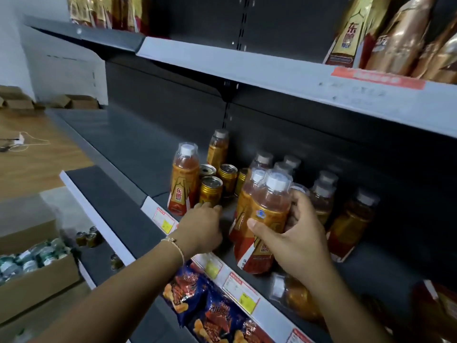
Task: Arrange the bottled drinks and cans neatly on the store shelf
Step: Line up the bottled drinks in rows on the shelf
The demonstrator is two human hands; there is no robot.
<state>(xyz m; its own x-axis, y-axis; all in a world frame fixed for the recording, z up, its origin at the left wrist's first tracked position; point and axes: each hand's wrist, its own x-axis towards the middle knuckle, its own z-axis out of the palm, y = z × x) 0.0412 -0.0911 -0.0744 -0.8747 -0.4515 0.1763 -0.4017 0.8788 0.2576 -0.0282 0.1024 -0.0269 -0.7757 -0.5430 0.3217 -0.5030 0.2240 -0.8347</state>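
Note:
Orange drink bottles with white caps and gold cans stand on the dark middle shelf (128, 149). My right hand (294, 233) is wrapped around the nearest orange bottle (265, 219) at the shelf's front edge, with a second bottle (243, 206) pressed against its left side. My left hand (201, 227) rests on the shelf at the base of a gold can (210, 190), fingertips touching it; whether it grips the can is unclear. A single bottle (184, 179) stands left of the cans. Other cans (227, 175) and several bottles (324, 194) stand behind and to the right.
Price tags (164, 220) line the shelf's front rail. Blue snack bags (205, 303) sit on the shelf below. An upper shelf (272, 73) holds gold packs at right. A cardboard box of bottles (32, 266) and loose cans (87, 237) sit low at left.

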